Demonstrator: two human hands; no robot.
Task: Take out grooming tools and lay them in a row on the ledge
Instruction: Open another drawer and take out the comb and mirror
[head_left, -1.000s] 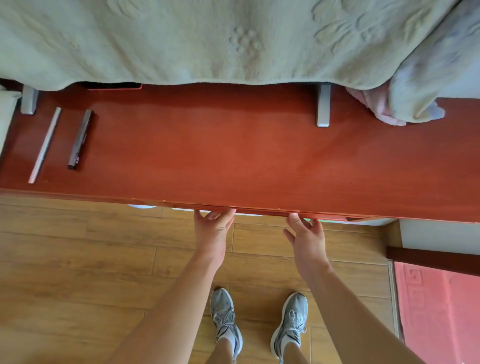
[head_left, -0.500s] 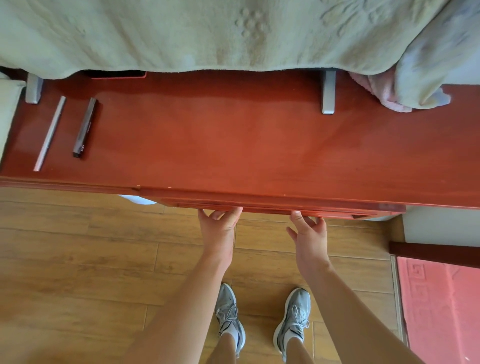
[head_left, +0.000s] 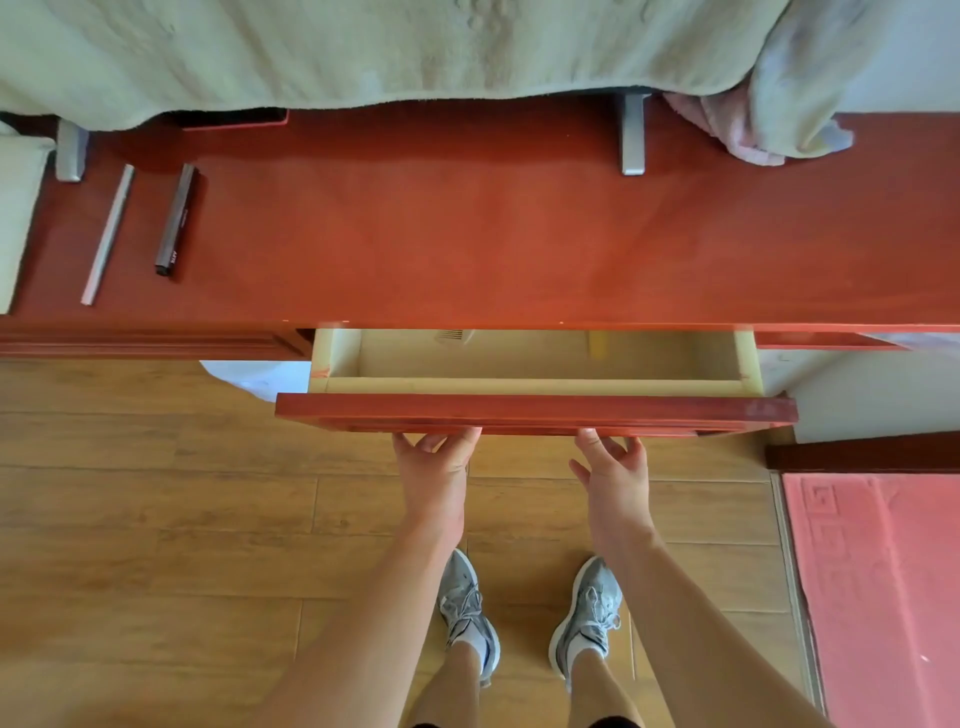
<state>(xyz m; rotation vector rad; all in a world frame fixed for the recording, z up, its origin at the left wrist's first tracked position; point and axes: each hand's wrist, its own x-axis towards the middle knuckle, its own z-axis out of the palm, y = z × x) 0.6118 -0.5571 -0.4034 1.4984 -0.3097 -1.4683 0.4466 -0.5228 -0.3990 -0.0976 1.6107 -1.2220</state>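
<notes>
Ledge (head_left: 467, 234): thin stick (head_left: 107, 235) left of thicker pen (head_left: 175, 219), apart, at far left; blanket (head_left: 363, 52) overhangs rear edge; drawer (head_left: 535, 410) juts out below front edge, left hand (head_left: 434, 475) and right hand (head_left: 615, 478) side by side under its front.

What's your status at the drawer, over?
Fingers of left hand, right hand hooked under drawer front. Part open, contents mostly hidden under ledge. Far left: pale stick and dark stick already out. Nothing blocking.

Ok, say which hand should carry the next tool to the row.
Probably left. The left hand grips the red wooden drawer nearer the silver stick and dark pen at the left end of the red ledge; the right hand is farther.
</notes>
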